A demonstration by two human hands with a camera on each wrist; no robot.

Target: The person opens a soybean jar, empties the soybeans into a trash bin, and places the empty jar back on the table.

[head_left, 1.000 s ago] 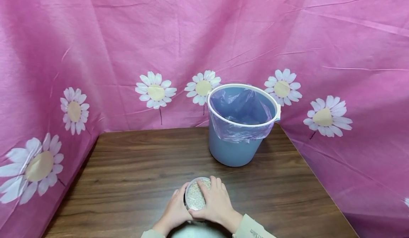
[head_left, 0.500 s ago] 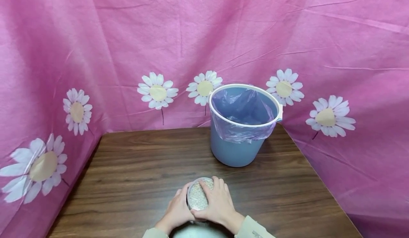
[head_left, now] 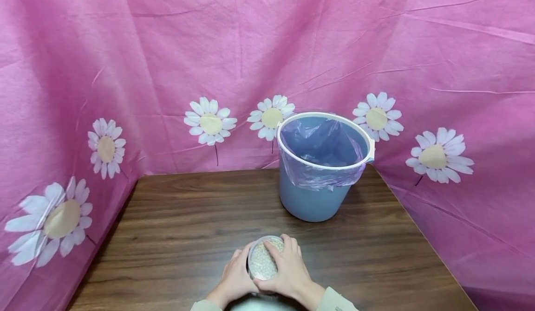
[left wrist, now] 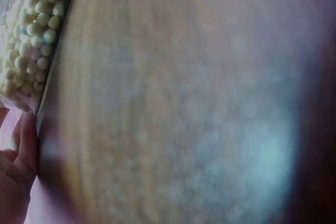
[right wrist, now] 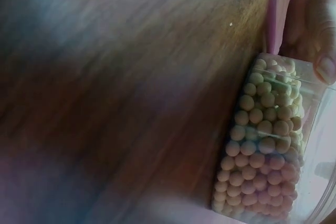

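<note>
A clear round plastic jar (head_left: 262, 262) packed with small cream-coloured balls stands on the wooden table near its front edge. My left hand (head_left: 237, 276) grips its left side, the thumb lying along the near side. From the right, my right hand (head_left: 294, 271) holds the jar, fingers round the far right rim and thumb at the near rim. In the left wrist view the jar (left wrist: 34, 35) fills the upper left corner, with some fingers (left wrist: 27, 140) beside its base. The right wrist view shows the jar's (right wrist: 262, 145) clear wall and lid, with a digit (right wrist: 326, 66) at the lid's edge.
A blue-grey bin (head_left: 315, 199) with a white rim and a purple plastic liner (head_left: 322, 177) stands beyond the jar, at the back right of the table (head_left: 188, 213). A pale rounded thing (head_left: 263, 304) shows at the bottom edge. Pink flowered cloth (head_left: 175, 46) encloses the table's back and sides.
The head view has shifted a little, so the whole scene sits slightly further right and lower. Both hands keep the same grip on the jar, which stays put on the table.
</note>
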